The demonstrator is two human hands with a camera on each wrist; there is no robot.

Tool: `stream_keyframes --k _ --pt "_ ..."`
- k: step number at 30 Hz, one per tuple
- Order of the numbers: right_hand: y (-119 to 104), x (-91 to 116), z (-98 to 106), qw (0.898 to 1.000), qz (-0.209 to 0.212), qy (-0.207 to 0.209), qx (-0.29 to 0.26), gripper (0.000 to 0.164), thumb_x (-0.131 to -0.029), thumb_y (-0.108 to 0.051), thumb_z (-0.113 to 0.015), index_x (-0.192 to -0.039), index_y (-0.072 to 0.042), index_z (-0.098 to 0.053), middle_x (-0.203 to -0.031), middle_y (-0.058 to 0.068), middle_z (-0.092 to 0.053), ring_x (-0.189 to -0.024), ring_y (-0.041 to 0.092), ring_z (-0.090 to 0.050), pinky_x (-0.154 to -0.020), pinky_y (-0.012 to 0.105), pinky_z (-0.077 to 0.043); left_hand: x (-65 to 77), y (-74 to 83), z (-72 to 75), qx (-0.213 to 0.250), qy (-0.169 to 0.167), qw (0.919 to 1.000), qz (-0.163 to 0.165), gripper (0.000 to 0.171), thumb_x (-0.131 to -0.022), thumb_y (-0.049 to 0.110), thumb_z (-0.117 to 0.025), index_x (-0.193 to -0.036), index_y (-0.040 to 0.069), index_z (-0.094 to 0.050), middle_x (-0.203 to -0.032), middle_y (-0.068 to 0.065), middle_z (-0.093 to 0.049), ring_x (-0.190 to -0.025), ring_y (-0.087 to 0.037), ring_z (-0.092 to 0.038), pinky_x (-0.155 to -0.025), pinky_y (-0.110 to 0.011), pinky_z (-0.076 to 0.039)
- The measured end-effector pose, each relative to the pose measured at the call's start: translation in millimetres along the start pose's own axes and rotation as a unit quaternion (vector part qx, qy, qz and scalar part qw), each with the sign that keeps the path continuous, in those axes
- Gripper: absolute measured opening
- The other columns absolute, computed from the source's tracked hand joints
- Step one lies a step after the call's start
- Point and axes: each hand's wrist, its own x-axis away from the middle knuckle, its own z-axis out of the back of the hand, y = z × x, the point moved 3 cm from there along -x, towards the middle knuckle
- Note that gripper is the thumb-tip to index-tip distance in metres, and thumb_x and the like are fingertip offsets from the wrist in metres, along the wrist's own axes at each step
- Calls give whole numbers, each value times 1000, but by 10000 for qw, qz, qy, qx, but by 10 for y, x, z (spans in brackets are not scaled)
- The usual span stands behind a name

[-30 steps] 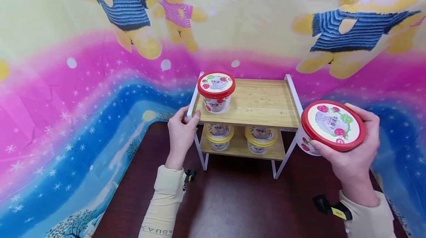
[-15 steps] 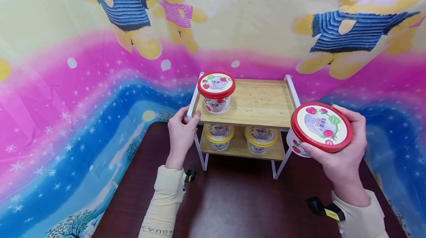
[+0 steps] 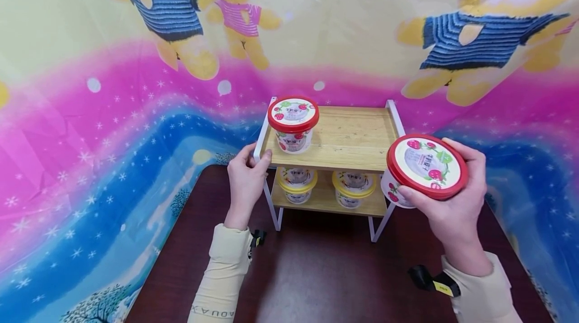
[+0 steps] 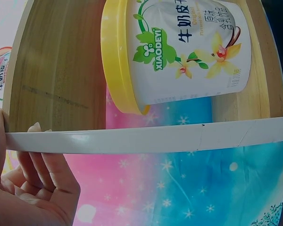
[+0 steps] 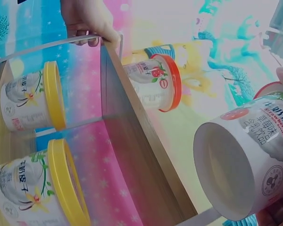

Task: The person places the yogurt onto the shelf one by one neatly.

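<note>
My right hand [image 3: 461, 217] grips a paper tub [image 3: 427, 167] with a red lid and strawberry print, thumb at the near side and fingers round the far side. The tub is tilted, in front of the right end of a two-tier shelf rack [image 3: 357, 137]; its bottom [image 5: 226, 172] shows in the right wrist view. My left hand [image 3: 246, 177] holds the rack's front left corner, thumb on the board's edge and fingers behind the white metal frame [image 4: 132, 141]. Another red-lidded tub [image 3: 294, 124] stands upright at the left of the top board.
Two yellow-lidded tubs [image 3: 297, 185] stand side by side on the lower board [image 3: 321, 206], partly hidden by the upper one. The rack stands on a dark brown table [image 3: 316, 273]. A bear-print cloth [image 3: 334, 36] hangs behind and at both sides.
My right hand has moved left with the red-lidded tub, towards the rack's right end. The left hand keeps its hold on the corner.
</note>
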Motion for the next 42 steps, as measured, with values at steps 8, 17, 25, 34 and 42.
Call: stream_keyframes --k 8,17,25,34,42 --pt "-21 -5 -78 9988 -155 -112 440 88 -65 19 -80 -143 -4 -45 -138 13 -54 -129 29 -47 -89 18 -51 0 2 -3 -1 13 10000 25 38 -94 29 -75 -126 10 -71 -65 -9 -51 -53 -22 -60 -49 -33 -56" --pt "-40 -45 -183 9989 -379 -55 274 86 -68 17 -81 -142 -4 -44 -138 11 -53 -129 27 -48 -87 18 -52 3 14 0 34 -10 10000 12 39 -94 30 -76 -126 10 -71 -66 -9 -51 -54 -22 -59 -50 -33 -56" --pt "-50 -94 -266 9989 -458 -35 5 83 -70 14 -82 -142 -5 -45 -138 12 -52 -129 28 -48 -88 20 -52 5 12 -1 43 -21 10000 24 39 -94 30 -76 -127 9 -71 -66 -9 -51 -54 -23 -58 -51 -33 -57" --pt "-66 -130 -360 9979 -477 -155 408 81 -74 7 -84 -144 -9 -44 -139 6 -53 -128 26 -49 -90 21 -53 3 13 0 73 -10 10000 13 37 -94 29 -76 -125 10 -72 -65 -9 -50 -54 -23 -58 -50 -34 -57" --pt "-23 -198 -444 9981 -500 -123 349 86 -73 3 -87 -144 -10 -42 -140 3 -52 -129 24 -49 -91 22 -52 3 3 6 61 -9 10000 25 39 -93 30 -76 -126 10 -71 -66 -10 -50 -54 -23 -59 -51 -35 -57"
